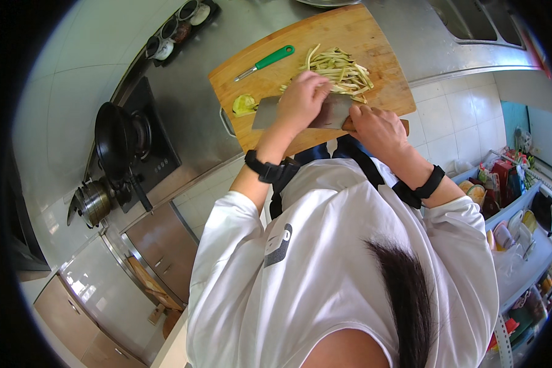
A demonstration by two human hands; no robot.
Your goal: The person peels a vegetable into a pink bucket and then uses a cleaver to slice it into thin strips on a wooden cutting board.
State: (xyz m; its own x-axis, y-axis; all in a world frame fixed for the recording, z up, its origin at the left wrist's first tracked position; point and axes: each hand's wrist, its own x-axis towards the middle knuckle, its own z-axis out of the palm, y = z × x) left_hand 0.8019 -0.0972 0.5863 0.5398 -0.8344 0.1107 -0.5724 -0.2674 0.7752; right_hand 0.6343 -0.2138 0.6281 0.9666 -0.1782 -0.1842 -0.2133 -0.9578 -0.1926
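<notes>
My right hand is closed around the wooden handle of a cleaver, whose broad blade lies low over the near part of a wooden cutting board. Across the blade reaches my left hand, its fingers bent at the edge of the vegetable strips; whether it grips anything cannot be told. The pale green strips lie in a loose pile beyond the blade. A green-handled peeler rests at the board's upper left, and a green vegetable piece sits left of the blade tip.
At the left, a black wok stands on the cooktop, with a metal pot beside it. Seasoning jars line the back wall. A steel sink is at the upper right, and loaded shelves stand at the right.
</notes>
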